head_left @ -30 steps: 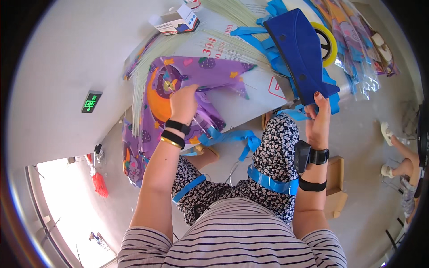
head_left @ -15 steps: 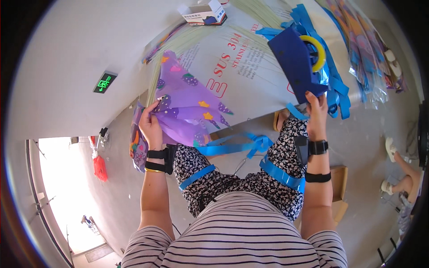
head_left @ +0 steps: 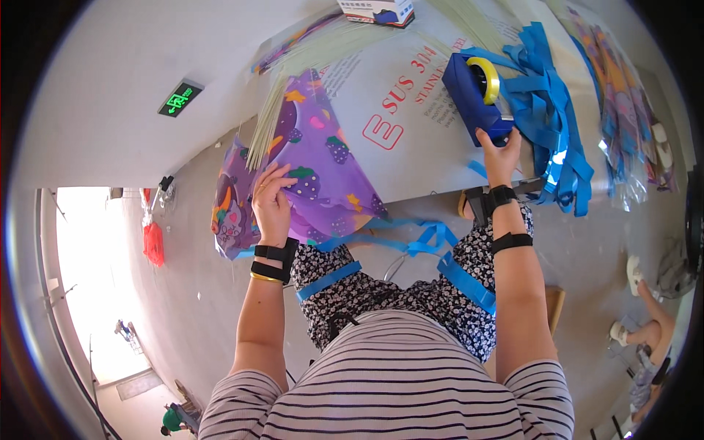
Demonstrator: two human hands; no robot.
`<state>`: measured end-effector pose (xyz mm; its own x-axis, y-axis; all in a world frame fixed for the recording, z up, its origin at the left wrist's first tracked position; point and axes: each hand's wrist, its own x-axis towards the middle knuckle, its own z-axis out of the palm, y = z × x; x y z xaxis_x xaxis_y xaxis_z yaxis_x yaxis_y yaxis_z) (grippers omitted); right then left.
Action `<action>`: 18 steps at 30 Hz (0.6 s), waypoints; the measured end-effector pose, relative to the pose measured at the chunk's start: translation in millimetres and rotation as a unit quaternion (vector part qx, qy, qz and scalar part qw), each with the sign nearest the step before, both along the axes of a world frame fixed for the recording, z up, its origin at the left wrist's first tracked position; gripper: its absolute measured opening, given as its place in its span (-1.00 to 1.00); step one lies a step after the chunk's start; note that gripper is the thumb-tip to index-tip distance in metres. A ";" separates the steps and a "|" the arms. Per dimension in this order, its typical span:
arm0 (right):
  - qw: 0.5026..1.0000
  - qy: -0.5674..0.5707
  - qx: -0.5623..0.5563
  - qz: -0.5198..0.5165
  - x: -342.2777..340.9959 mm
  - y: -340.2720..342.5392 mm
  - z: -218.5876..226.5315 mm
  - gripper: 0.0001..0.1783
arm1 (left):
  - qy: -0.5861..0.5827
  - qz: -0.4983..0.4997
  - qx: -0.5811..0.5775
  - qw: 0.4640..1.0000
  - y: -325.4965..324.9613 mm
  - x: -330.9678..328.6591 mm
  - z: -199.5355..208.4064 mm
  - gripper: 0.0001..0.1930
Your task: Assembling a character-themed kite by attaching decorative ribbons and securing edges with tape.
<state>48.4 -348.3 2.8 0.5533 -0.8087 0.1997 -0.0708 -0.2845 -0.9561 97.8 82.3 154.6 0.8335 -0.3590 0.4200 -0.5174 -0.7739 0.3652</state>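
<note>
As the right hand (head_left: 501, 155) clasps the near end of the rigid, probably weighty tape dispenser (head_left: 463, 95) over the surface (head_left: 422, 165), the loosely spread left hand (head_left: 272, 213) meets the purple sheet (head_left: 328, 167) draping its edge, likely light, limp, best pinched by the border.

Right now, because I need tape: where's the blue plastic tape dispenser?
In the head view's upper right, the dispenser is in the right hand, left of heaped flat blue ribbons.

A head-worn fisheye camera is looking steeply down past the striped shirt (head_left: 411, 374), facing forward over the surface (head_left: 433, 160), catching the left grip (head_left: 271, 209) and right grip (head_left: 501, 156) from close above, the floor (head_left: 572, 246) spreading farther off, edges bending toward the rim
</note>
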 end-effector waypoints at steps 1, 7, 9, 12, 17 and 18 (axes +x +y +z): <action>1.000 0.014 -0.023 0.006 0.9 -1.5 -6.3 -0.32 | 0.012 0.001 -0.016 1.000 2.5 -0.3 -2.9 -0.65; 0.989 0.064 -0.135 0.013 2.1 9.5 -21.4 -0.23 | 0.022 0.023 -0.047 0.998 36.1 10.6 -32.0 -0.65; 0.983 0.080 -0.162 0.014 1.7 11.3 -22.6 -0.20 | 0.037 0.037 -0.074 0.996 50.0 15.7 -53.6 -0.64; 0.977 0.119 -0.175 0.014 1.6 6.2 -27.7 -0.15 | 0.099 0.008 -0.056 0.993 64.6 17.0 -74.0 -0.59; 0.946 0.237 -0.210 0.065 -8.3 -1.2 -9.1 -0.10 | 0.136 0.017 -0.011 0.991 88.2 4.1 -87.4 -0.46; 0.951 0.232 -0.188 0.081 -17.9 -6.7 -4.3 -0.13 | 0.092 0.052 -0.032 0.994 74.1 1.3 -80.9 -0.37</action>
<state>30.5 -355.0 -1.5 0.7630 -0.6259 0.1616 -0.3870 -0.6426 -0.6613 99.2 156.4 73.7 0.9293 -0.2442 0.2769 -0.3559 -0.7919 0.4962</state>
